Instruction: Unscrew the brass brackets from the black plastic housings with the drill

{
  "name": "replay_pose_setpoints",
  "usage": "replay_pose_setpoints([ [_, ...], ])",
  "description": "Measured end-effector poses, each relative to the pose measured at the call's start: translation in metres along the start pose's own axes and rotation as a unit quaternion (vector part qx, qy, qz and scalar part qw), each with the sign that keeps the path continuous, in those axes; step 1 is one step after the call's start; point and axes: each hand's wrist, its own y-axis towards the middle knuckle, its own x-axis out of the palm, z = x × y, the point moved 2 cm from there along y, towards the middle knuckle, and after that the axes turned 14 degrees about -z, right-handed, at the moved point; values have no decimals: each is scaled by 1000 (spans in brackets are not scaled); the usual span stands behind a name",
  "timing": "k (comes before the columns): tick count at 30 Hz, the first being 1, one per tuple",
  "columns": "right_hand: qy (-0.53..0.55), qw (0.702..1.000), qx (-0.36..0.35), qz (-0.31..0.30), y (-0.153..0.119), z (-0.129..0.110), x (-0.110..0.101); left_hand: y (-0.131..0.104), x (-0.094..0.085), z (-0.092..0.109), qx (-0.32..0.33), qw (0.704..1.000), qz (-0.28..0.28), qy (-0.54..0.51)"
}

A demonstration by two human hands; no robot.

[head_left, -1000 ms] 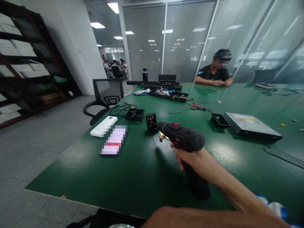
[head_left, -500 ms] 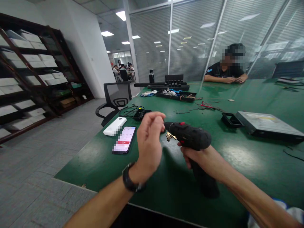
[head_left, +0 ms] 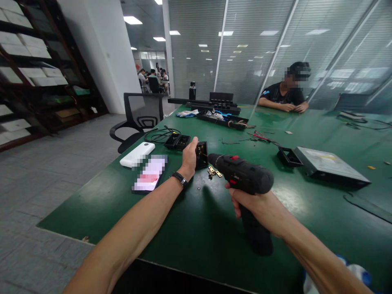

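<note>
My left hand (head_left: 189,158) holds a small black box (head_left: 201,155) tipped up on its side, its open face turned toward the drill; small brass-coloured parts show inside it. My right hand (head_left: 249,200) is wrapped round the handle of a black cordless drill (head_left: 245,172) with red details. The drill's nose points left at the box, close to its opening; whether the bit touches anything inside cannot be made out. Just below the box, small brass pieces (head_left: 213,172) lie in a loose pile on the green table (head_left: 183,245).
Left of my left hand are a phone (head_left: 150,173), a white power bank (head_left: 137,155) and black boxes (head_left: 177,141) with a cable. Rightward lie another black box (head_left: 288,157) and a flat metal unit (head_left: 332,165). A person (head_left: 284,94) sits across the table.
My left hand has moved forward, away from the drill's tip, and now has hold of a black box. The drill stays in my right hand. The view has shifted slightly.
</note>
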Motion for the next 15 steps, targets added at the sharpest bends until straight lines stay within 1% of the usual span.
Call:
replay_pose_setpoints([
  [2,-5,1000,2,-3,-1,-2,0,3,-2,-3,5,1000,-5,-2],
  [6,-49,999,9,-13,-2,-3,-1,7,-4,-6,32,999,-16,30],
  [10,-84,996,14,-20,-2,-2,-4,8,-3,-7,41,997,-22,57],
  [15,-83,996,10,-14,-2,-3,-4,7,-2,-7,58,996,-26,59],
])
